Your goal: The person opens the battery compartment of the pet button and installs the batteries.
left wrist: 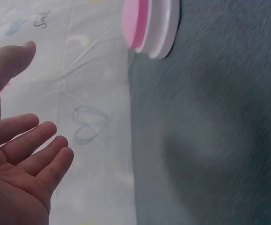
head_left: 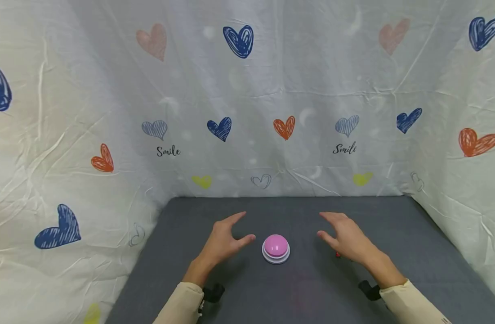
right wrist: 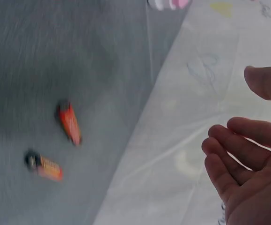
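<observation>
A round push button (head_left: 276,246) with a pink dome and a white base sits on the grey table between the two hands. My left hand (head_left: 223,240) hovers to its left, thumb and fingers spread apart, holding nothing. On the other side, my right hand (head_left: 348,238) is also raised with its fingers spread and nothing in it. Two small orange-red and black cylinders, like batteries, lie on the table in the right wrist view: one cylinder (right wrist: 69,123) and a second cylinder (right wrist: 44,166), both blurred. In the head view the right hand mostly hides them.
The grey tabletop (head_left: 312,297) runs back to a white cloth (head_left: 247,81) printed with hearts and the word Smile. This cloth also hangs along the left and right sides. Dark wrist straps (head_left: 213,293) show near both sleeves.
</observation>
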The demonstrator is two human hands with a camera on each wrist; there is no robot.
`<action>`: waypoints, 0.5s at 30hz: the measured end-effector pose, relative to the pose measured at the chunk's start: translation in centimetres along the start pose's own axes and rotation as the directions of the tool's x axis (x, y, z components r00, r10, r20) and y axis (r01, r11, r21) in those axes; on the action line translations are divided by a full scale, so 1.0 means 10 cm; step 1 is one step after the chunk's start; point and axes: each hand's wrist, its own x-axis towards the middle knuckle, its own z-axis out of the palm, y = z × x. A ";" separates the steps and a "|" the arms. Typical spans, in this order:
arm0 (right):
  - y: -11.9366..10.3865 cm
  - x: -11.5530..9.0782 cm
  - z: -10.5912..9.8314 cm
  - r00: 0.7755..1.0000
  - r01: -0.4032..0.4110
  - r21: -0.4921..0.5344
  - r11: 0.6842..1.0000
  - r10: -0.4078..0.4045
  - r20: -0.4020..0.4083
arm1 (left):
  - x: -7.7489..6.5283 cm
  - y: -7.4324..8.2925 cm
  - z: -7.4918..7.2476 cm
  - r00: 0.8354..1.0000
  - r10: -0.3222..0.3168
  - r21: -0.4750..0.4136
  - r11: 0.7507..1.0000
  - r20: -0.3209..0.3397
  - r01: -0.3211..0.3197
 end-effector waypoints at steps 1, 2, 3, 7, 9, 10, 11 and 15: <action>-0.02 0.02 0.05 1.000 0.007 0.006 1.000 -0.007 0.003 | -0.01 0.00 0.03 1.000 -0.007 -0.005 1.000 0.008 0.007; -0.04 0.04 0.09 1.000 0.012 0.012 1.000 -0.012 0.007 | -0.01 0.01 0.06 1.000 -0.011 -0.011 1.000 0.017 0.011; -0.07 0.05 0.14 1.000 0.015 0.017 1.000 -0.016 0.011 | -0.02 0.01 0.09 1.000 -0.016 -0.021 1.000 0.027 0.017; -0.15 0.12 0.31 0.998 0.008 0.058 0.998 -0.012 0.054 | -0.05 0.03 0.23 0.996 -0.039 -0.036 0.998 0.077 0.042; -0.20 0.14 0.39 0.997 -0.001 0.078 0.997 -0.005 0.075 | -0.07 0.03 0.30 0.994 -0.051 -0.042 0.998 0.100 0.055; -0.22 0.15 0.44 0.997 -0.003 0.085 0.996 -0.004 0.083 | -0.07 0.04 0.33 0.992 -0.055 -0.039 0.997 0.109 0.060; -0.24 0.16 0.48 0.996 -0.007 0.093 0.996 -0.001 0.089 | -0.08 0.04 0.36 0.991 -0.062 -0.038 0.997 0.120 0.067; -0.30 0.19 0.65 0.994 -0.007 0.119 0.993 -0.006 0.106 | -0.09 0.03 0.49 0.984 -0.080 -0.012 0.996 0.157 0.083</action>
